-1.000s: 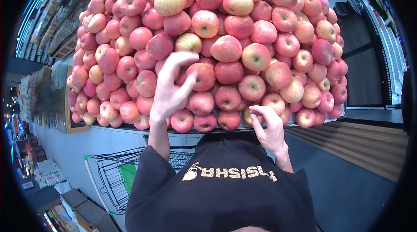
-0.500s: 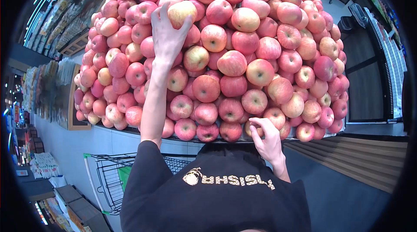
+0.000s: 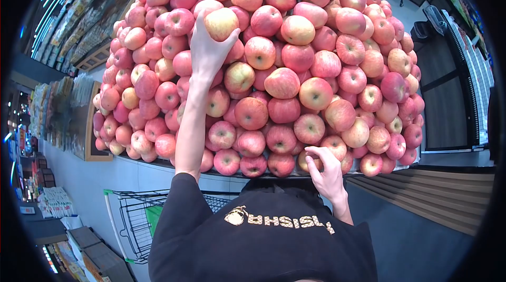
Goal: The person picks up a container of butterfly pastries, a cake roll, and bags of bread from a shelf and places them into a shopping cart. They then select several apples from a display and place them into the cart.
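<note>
A tall heap of red and pink apples point(image 3: 295, 71) fills the display in front of me. My left hand point(image 3: 206, 52) reaches high up the left side of the heap and is closed around a yellowish apple point(image 3: 221, 22), thumb on its right side. My right hand point(image 3: 328, 172) is low at the front edge of the heap, with its fingers curled over a front-row apple point(image 3: 304, 161). My black shirt with gold lettering point(image 3: 274, 229) fills the bottom of the view.
A black wire shopping cart point(image 3: 134, 218) with a green handle stands at lower left, below the display's edge. Store shelves point(image 3: 63, 29) run along the left. A wooden slatted base point(image 3: 437, 197) and dark cabinets point(image 3: 448, 87) lie to the right.
My left hand rose from the middle of the heap to its upper left and closed on the yellowish apple. My right hand stayed at the front row.
</note>
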Motion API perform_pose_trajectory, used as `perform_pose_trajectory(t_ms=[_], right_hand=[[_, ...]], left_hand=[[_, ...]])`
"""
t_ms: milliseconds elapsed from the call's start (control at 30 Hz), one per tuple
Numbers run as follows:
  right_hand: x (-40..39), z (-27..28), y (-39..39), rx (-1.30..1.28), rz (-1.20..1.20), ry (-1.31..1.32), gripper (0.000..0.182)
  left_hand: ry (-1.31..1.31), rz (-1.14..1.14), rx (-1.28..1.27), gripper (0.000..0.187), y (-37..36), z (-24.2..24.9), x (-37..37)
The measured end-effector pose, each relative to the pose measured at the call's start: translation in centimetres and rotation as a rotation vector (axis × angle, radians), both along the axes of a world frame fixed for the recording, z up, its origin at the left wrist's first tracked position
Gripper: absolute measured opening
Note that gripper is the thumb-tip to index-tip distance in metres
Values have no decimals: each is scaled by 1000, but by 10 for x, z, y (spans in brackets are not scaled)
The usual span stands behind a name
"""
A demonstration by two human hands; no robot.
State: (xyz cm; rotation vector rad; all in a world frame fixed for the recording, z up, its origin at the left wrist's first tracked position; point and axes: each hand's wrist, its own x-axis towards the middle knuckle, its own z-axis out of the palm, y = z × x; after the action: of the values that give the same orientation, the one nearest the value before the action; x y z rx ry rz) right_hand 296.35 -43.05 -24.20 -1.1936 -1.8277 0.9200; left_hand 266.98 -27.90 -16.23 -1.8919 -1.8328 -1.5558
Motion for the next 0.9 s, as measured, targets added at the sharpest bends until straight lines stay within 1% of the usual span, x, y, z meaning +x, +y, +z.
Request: perform_pose_trajectory(t_ms=[267, 333, 433, 667, 733, 900], right_hand=[[1, 4, 5, 54, -1, -8, 20], [2, 7, 5, -40, 12, 3, 20], [2, 7, 6, -24, 5, -2, 20], [3, 1, 8, -1, -1, -5, 20], [1, 4, 8, 44, 1, 8, 19], [1, 3, 11, 36, -9, 22, 19]], left_hand=[[-62, -17, 20, 68, 16, 13, 7], [-74, -20, 19, 68, 16, 15, 10], [-86, -38, 1, 66, 17, 16, 8], [-89, -15, 146, 67, 12, 18, 8], [-94, -9, 182, 67, 8, 19, 8], [-121, -2, 257, 68, -3, 21, 8]])
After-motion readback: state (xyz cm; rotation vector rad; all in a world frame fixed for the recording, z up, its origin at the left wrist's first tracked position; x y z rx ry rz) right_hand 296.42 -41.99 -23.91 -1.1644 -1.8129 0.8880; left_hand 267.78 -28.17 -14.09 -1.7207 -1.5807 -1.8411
